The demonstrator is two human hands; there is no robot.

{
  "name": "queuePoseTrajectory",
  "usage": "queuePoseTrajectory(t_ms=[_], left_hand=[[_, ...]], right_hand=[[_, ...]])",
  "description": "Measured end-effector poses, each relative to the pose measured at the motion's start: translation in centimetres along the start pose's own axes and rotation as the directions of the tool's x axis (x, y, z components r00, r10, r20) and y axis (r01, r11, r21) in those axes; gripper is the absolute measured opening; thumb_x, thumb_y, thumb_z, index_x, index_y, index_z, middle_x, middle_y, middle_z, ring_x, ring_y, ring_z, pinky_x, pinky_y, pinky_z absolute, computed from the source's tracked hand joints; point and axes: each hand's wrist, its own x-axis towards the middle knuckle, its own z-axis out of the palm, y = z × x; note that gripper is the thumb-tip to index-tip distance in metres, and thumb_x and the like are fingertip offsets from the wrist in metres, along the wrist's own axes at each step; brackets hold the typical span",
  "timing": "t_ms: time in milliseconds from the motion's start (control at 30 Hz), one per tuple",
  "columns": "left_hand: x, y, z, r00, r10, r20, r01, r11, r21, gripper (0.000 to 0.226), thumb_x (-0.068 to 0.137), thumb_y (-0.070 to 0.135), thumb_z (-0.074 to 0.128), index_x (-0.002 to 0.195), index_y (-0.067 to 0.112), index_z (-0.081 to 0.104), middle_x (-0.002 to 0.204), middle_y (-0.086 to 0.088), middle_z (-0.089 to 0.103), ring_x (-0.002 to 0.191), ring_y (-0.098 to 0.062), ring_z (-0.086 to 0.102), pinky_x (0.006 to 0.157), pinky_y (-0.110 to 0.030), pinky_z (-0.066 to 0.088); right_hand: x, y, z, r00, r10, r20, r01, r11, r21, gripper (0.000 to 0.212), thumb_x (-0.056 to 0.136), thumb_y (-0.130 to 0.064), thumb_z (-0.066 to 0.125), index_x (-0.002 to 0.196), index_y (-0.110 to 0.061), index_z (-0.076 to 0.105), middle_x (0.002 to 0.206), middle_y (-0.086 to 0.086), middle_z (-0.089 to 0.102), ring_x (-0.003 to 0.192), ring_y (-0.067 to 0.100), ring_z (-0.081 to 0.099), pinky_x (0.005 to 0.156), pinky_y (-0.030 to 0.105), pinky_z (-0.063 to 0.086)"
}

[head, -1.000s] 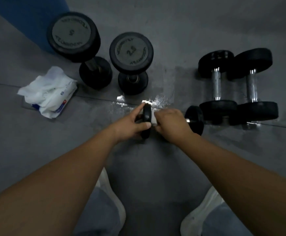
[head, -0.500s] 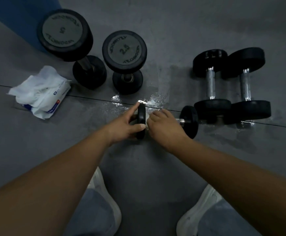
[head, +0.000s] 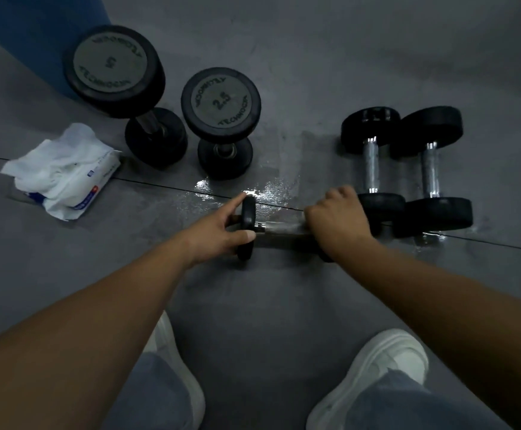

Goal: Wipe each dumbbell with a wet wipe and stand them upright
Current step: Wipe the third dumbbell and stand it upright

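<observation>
Left hand (head: 222, 234) in a pinch on one end disc of small black metal-barred dumbbell (head: 248, 217), flat on grey floor (head: 253, 305); right hand (head: 335, 218) clenched round its bar. Wipe unseen. Likely mid-wipe; next, tipping it upright.

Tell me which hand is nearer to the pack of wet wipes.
Left. The left hand holds the small dumbbell right of the wipes pack; the right hand lies farther right, at its other end.

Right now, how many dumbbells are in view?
5. Upright at upper left: dumbbell marked 5 and 2.5 dumbbell. Lying at right: inner chrome-handled dumbbell, outer chrome-handled dumbbell. Gripped by left hand and right hand: small dumbbell. None looks hidden.
</observation>
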Motion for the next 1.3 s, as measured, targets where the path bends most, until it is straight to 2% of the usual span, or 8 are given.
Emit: queuePoseTrajectory(t_ms=[133, 267, 633, 767, 867, 967, 1100, 1300], left_hand=[[0.0, -0.2, 0.1, 1.0, -0.005, 0.021, 0.005, 1.0, -0.021, 0.085, 0.09, 0.006, 0.067, 0.15, 0.045, 0.022, 0.142, -0.001, 0.046, 0.12, -0.005, 0.053, 0.092, -0.042, 0.055], [0.1, -0.4, 0.1, 1.0, 0.008, 0.01, -0.008, 1.0, -0.008, 0.086, 0.089, 0.007, 0.068, 0.15, 0.046, 0.022, 0.145, -0.003, 0.045, 0.127, -0.007, 0.05, 0.096, -0.046, 0.053], [0.2, -0.2, 0.0, 1.0, -0.02, -0.001, 0.02, 1.0, 0.004, 0.084, 0.089, 0.01, 0.07, 0.149, 0.046, 0.023, 0.141, -0.002, 0.048, 0.126, -0.012, 0.052, 0.097, -0.05, 0.052], [0.2, -0.3, 0.7, 1.0, -0.016, -0.013, 0.019, 0.958, 0.286, 0.114, 0.064, 0.033, 0.085, 0.147, 0.056, 0.01, 0.144, -0.002, 0.046, 0.123, -0.012, 0.055, 0.103, -0.034, 0.048], [0.3, -0.8, 2.3, 0.998, -0.043, -0.056, 0.06, 0.936, 0.347, 0.119, 0.073, 0.013, 0.08, 0.152, 0.045, -0.004, 0.13, 0.001, 0.05, 0.091, -0.01, 0.063, 0.07, -0.006, 0.047], [0.3, -0.3, 3.8, 0.986, -0.046, -0.16, 0.082, 0.97, 0.228, 0.108, 0.081, 0.002, 0.07, 0.154, 0.038, -0.001, 0.111, 0.004, 0.056, 0.072, -0.003, 0.056, 0.057, -0.006, 0.045], [0.6, -0.3, 4.7, 0.968, -0.131, -0.214, 0.131, 0.991, -0.016, 0.1, 0.084, -0.001, 0.062, 0.149, 0.052, 0.009, 0.1, -0.003, 0.059, 0.073, -0.023, 0.056, 0.068, -0.044, 0.056], [0.3, 2.3, 5.3, 0.946, 0.224, -0.233, -0.133, 0.927, 0.351, 0.101, 0.075, -0.007, 0.058, 0.153, 0.041, 0.016, 0.155, -0.008, 0.035, 0.14, -0.027, 0.037, 0.113, -0.03, 0.034]], right_hand=[[-0.8, -1.5, -0.3, 0.986, -0.036, 0.162, 0.042, 0.999, -0.031, 0.022, 0.087, -0.02, 0.05, 0.101, -0.019, 0.067, 0.105, 0.004, 0.068, 0.108, 0.027, 0.052, 0.104, 0.041, 0.027], [-0.8, -1.1, -1.1, 0.999, 0.013, 0.041, -0.015, 0.999, 0.044, 0.015, 0.08, -0.015, 0.054, 0.088, -0.019, 0.066, 0.093, 0.004, 0.07, 0.097, 0.025, 0.057, 0.089, 0.036, 0.031], [-0.5, -1.4, -0.3, 0.999, 0.048, 0.013, -0.048, 0.998, 0.038, 0.02, 0.084, -0.015, 0.051, 0.093, -0.019, 0.068, 0.093, 0.004, 0.069, 0.102, 0.027, 0.056, 0.111, 0.045, 0.019], [-0.8, -1.4, 0.1, 0.997, -0.05, 0.052, 0.047, 0.997, 0.057, 0.019, 0.081, -0.014, 0.054, 0.094, -0.018, 0.066, 0.094, 0.004, 0.069, 0.099, 0.026, 0.057, 0.101, 0.038, 0.029], [-0.5, -0.1, -0.2, 0.999, -0.017, -0.029, 0.02, 0.996, 0.09, 0.019, 0.074, -0.013, 0.058, 0.09, -0.023, 0.062, 0.09, 0.001, 0.068, 0.096, 0.025, 0.057, 0.094, 0.037, 0.032], [-0.9, -0.2, 0.9, 0.999, -0.034, -0.008, 0.035, 0.992, 0.118, 0.016, 0.081, -0.016, 0.054, 0.095, -0.023, 0.06, 0.094, 0.002, 0.068, 0.099, 0.027, 0.055, 0.09, 0.037, 0.033], [-0.2, 0.5, 2.8, 0.992, 0.076, -0.104, -0.041, 0.953, 0.301, 0.015, 0.089, -0.029, 0.053, 0.083, -0.02, 0.062, 0.078, 0.006, 0.068, 0.081, 0.03, 0.062, 0.076, 0.032, 0.035], [-0.2, 2.0, 2.1, 0.931, 0.262, -0.255, -0.12, 0.878, 0.464, 0.019, 0.083, -0.028, 0.046, 0.071, -0.018, 0.058, 0.065, 0.007, 0.065, 0.065, 0.034, 0.06, 0.06, 0.033, 0.034]])
